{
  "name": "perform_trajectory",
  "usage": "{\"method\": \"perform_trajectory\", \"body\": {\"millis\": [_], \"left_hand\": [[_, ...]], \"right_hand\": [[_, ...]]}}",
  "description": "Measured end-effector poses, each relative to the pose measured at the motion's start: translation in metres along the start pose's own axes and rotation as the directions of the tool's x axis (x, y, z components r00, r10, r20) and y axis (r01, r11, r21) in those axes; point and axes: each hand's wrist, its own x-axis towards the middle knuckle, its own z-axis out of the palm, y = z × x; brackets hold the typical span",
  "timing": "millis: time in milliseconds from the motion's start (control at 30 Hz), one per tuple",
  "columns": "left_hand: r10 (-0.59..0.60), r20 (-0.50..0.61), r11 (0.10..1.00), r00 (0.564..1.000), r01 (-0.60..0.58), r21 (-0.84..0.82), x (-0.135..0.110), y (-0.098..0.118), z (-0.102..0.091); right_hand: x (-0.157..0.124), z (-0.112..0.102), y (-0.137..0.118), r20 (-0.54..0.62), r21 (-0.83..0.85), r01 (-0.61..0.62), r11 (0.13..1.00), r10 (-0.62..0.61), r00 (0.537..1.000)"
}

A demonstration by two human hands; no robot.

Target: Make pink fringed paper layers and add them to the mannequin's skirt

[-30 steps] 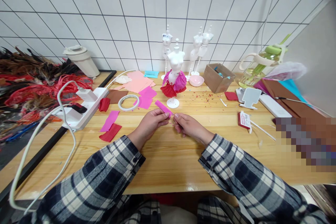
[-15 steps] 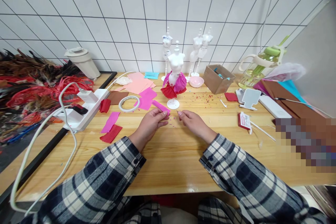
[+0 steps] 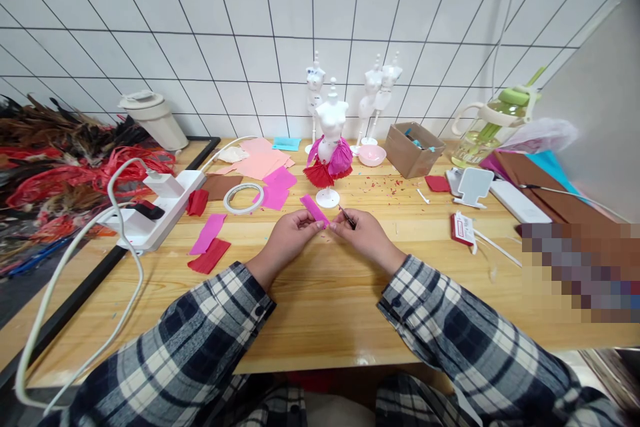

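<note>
My left hand (image 3: 293, 238) is closed, its thumb pressed against a folded magenta crepe paper strip (image 3: 314, 207). Beside it my right hand (image 3: 363, 235) holds a small dark pointed tool (image 3: 347, 218); whether it is scissors or tweezers I cannot tell. The right thumb and fingertip meet the strip's near end. Just behind both hands stands a small white dress form (image 3: 332, 115) on a round base, wearing a magenta puffed piece (image 3: 341, 156) over a pleated red paper skirt (image 3: 319, 176).
Magenta paper pieces (image 3: 277, 188) and a tape roll (image 3: 243, 199) lie left, near a power strip (image 3: 165, 207). More dress forms (image 3: 373, 90), a pink bowl (image 3: 372, 156) and a cardboard box (image 3: 415, 150) are behind. A phone stand (image 3: 473, 187) and a bottle (image 3: 493, 123) occupy the right.
My right hand has moved left to meet the paper strip. The strip has turned steeper between my hands, and the dark tool now shows more clearly.
</note>
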Motion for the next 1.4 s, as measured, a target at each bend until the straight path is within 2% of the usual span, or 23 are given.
{"method": "perform_trajectory", "body": {"millis": [133, 200, 267, 300, 333, 367, 400, 433, 467, 500, 533, 567, 600, 667, 733, 800, 867, 967, 1067, 1133, 1233, 1300, 1400], "left_hand": [[0.033, -0.139, 0.999, 0.99, -0.033, 0.003, 0.004, -0.001, -0.007], [0.056, -0.235, 0.998, 0.97, -0.058, -0.001, 0.007, 0.0, -0.013], [0.072, -0.317, 0.997, 0.946, -0.078, -0.007, 0.009, 0.001, -0.019], [0.074, -0.346, 0.996, 0.936, -0.084, -0.016, 0.01, 0.001, -0.021], [0.07, -0.365, 0.996, 0.928, -0.087, -0.03, 0.011, 0.001, -0.023], [0.062, -0.374, 0.995, 0.925, -0.086, -0.048, 0.012, 0.0, -0.025], [0.051, -0.376, 0.995, 0.925, -0.081, -0.065, 0.012, 0.0, -0.026], [0.04, -0.368, 0.994, 0.929, -0.073, -0.076, 0.013, -0.001, -0.026], [0.032, -0.358, 0.995, 0.933, -0.064, -0.076, 0.013, -0.002, -0.026], [0.027, -0.346, 0.996, 0.938, -0.053, -0.065, 0.013, -0.003, -0.025], [0.026, -0.335, 0.998, 0.942, -0.044, -0.046, 0.013, -0.003, -0.024], [0.028, -0.322, 0.999, 0.946, -0.038, -0.023, 0.012, -0.004, -0.024], [0.033, -0.305, 0.999, 0.952, -0.033, 0.004, 0.012, -0.004, -0.023], [0.046, -0.261, 0.998, 0.964, -0.03, 0.061, 0.011, -0.003, -0.022], [0.06, -0.209, 0.992, 0.976, -0.035, 0.123, 0.01, -0.001, -0.021], [0.074, -0.158, 0.983, 0.985, -0.045, 0.176, 0.008, 0.002, -0.02], [0.084, -0.101, 0.976, 0.991, -0.062, 0.209, 0.005, 0.004, -0.018], [0.111, 0.019, 0.962, 0.994, -0.112, 0.248, 0.001, 0.005, -0.014], [0.169, 0.166, 0.929, 0.972, -0.213, 0.303, -0.003, 0.005, -0.01], [0.202, 0.263, 0.898, 0.943, -0.285, 0.335, -0.005, 0.004, -0.009], [0.21, 0.35, 0.858, 0.913, -0.344, 0.382, -0.006, 0.004, -0.01], [0.226, 0.32, 0.835, 0.92, -0.352, 0.422, -0.006, 0.005, -0.011], [0.285, 0.166, 0.841, 0.944, -0.329, 0.429, -0.006, 0.007, -0.011]], "right_hand": [[0.001, -0.02, -0.001, -0.008, -0.271, 0.004, 0.963, -0.006, 1.0], [-0.002, -0.023, -0.005, 0.027, -0.267, 0.019, 0.964, -0.013, 1.0], [-0.008, -0.018, -0.009, 0.231, -0.061, 0.027, 0.998, -0.012, 0.973], [-0.011, -0.012, -0.011, 0.384, 0.092, -0.013, 0.996, -0.023, 0.923], [-0.013, -0.007, -0.013, 0.535, 0.231, -0.109, 0.967, -0.033, 0.844], [-0.015, -0.001, -0.014, 0.629, 0.332, -0.207, 0.92, -0.053, 0.776], [-0.015, 0.002, -0.013, 0.635, 0.403, -0.259, 0.878, -0.065, 0.77], [-0.013, 0.004, -0.012, 0.571, 0.439, -0.263, 0.859, -0.041, 0.82], [-0.01, 0.002, -0.01, 0.417, 0.43, -0.219, 0.876, 0.022, 0.909], [-0.007, -0.002, -0.007, 0.192, 0.337, -0.159, 0.928, 0.097, 0.976], [-0.003, -0.009, -0.004, -0.013, 0.163, -0.123, 0.979, 0.126, 0.992], [0.001, -0.016, 0.0, -0.152, -0.022, -0.123, 0.992, 0.119, 0.981], [0.005, -0.024, 0.003, -0.205, -0.164, -0.167, 0.972, 0.132, 0.97], [0.009, -0.036, 0.01, -0.239, -0.356, -0.229, 0.906, 0.149, 0.96], [0.009, -0.04, 0.014, -0.249, -0.476, -0.229, 0.849, 0.119, 0.961], [0.008, -0.039, 0.016, -0.292, -0.545, -0.187, 0.818, 0.024, 0.956], [0.006, -0.034, 0.014, -0.335, -0.553, -0.106, 0.827, -0.104, 0.937], [0.002, -0.025, 0.002, -0.255, -0.401, 0.136, 0.906, -0.252, 0.934], [-0.003, -0.013, -0.01, -0.089, -0.095, 0.308, 0.946, -0.317, 0.944], [-0.005, -0.005, -0.013, -0.038, 0.042, 0.308, 0.95, -0.307, 0.951], [-0.004, 0.001, -0.01, -0.028, 0.132, 0.223, 0.966, -0.221, 0.975], [-0.002, 0.002, -0.007, -0.048, 0.168, 0.141, 0.976, -0.135, 0.99], [-0.001, 0.002, -0.005, -0.101, 0.17, 0.045, 0.984, -0.028, 0.994]]}}
